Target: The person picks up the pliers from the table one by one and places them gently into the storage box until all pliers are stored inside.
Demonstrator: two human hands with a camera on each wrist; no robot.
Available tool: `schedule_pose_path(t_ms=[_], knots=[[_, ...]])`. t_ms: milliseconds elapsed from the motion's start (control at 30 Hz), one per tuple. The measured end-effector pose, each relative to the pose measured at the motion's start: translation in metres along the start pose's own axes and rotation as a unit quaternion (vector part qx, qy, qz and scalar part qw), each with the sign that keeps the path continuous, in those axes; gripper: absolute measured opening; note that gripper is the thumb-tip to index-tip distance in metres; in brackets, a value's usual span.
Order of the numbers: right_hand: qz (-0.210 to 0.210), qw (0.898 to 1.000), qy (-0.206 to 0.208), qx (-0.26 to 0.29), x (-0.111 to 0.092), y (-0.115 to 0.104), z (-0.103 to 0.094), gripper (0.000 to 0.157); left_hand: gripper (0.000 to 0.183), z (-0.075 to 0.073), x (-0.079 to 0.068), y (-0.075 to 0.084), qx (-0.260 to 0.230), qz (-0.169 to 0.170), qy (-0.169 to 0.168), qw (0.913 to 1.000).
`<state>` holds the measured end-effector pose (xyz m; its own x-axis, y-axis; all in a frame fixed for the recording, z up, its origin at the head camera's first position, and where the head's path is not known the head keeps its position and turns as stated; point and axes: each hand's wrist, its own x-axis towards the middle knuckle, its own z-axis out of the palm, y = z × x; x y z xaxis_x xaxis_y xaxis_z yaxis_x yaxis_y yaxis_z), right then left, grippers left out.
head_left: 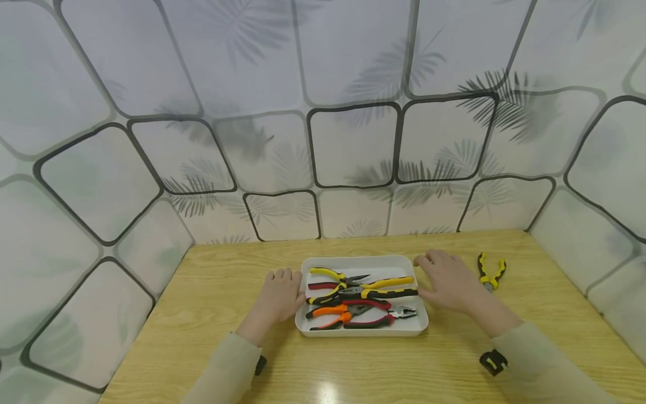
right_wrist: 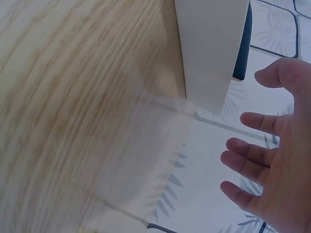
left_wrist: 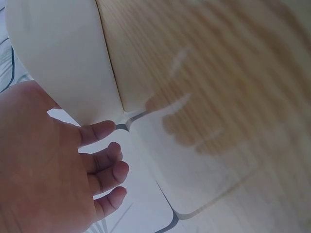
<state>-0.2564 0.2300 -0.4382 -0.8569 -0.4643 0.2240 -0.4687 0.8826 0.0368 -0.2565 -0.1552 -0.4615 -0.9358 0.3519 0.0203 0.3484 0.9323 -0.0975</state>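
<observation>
A white tray [head_left: 364, 332] lies on the wooden table with several pliers inside. Among them are orange-and-black pliers [head_left: 328, 310], red-and-black pliers [head_left: 370, 324] and yellow-and-black long-handled pliers [head_left: 388, 293]. At the tray's left end is my left hand [head_left: 280, 296], its thumb over the rim and its index finger against the outer wall [left_wrist: 58, 53]. Part of that thumb is hidden behind the wall. My right hand [head_left: 448, 280] is beside the tray's right end, fingers loosely bent. In the right wrist view a gap shows between the right thumb and the tray wall [right_wrist: 211, 48].
Another pair of yellow-and-black pliers [head_left: 489, 274] lies on the table to the right, handles pointing away, close to my right hand. Leaf-patterned cloth walls [head_left: 353, 146] enclose the wooden table [head_left: 217, 280] at the back and sides. A black device [head_left: 493, 362] sits at my right wrist.
</observation>
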Motion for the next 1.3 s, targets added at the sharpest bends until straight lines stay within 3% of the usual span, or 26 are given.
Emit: schedule_pose_path(t_ms=[467, 1300], knots=[[0.015, 1.000, 0.004, 0.004, -0.008, 0.014, 0.003, 0.050, 0.036, -0.002, -0.001, 0.001, -0.005, -0.004, -0.029, 0.9996], [0.051, 0.998, 0.000, -0.021, -0.022, 0.035, 0.011, 0.056, 0.042, 0.004, 0.000, 0.002, 0.013, 0.000, -0.031, 0.9994]])
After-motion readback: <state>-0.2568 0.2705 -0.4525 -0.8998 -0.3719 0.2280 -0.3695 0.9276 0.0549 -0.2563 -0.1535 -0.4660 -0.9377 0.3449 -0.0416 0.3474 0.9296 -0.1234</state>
